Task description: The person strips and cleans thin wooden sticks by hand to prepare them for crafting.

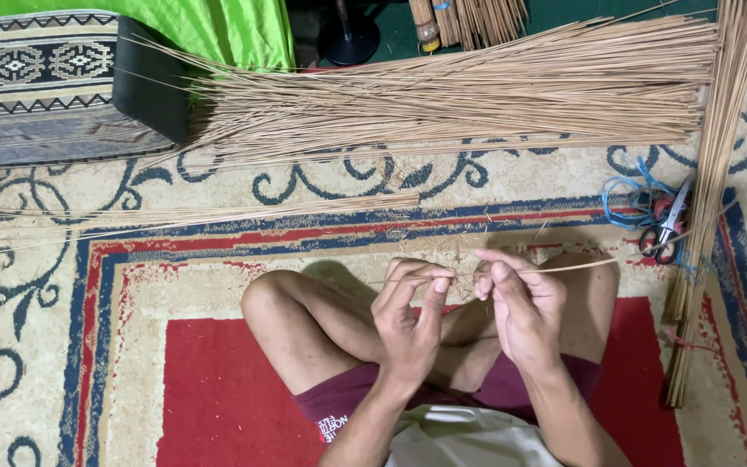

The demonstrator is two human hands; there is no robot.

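Note:
I sit cross-legged on a patterned carpet [131,285]. My left hand [408,316] and my right hand [520,303] are close together above my knees. Both pinch one thin tan stick [581,266] that runs from my fingers out to the right. A large fanned pile of the same thin sticks [460,86] lies across the carpet ahead of me. A smaller flat row of sticks [218,214] lies nearer, to my left.
A long bundle of sticks [711,190] runs down the right side. Red-handled scissors [663,233] and blue string [637,195] lie beside it. A patterned cushion with a dark edge [54,78] and green cloth [218,26] are at the back left. More stick bundles [469,17] stand behind.

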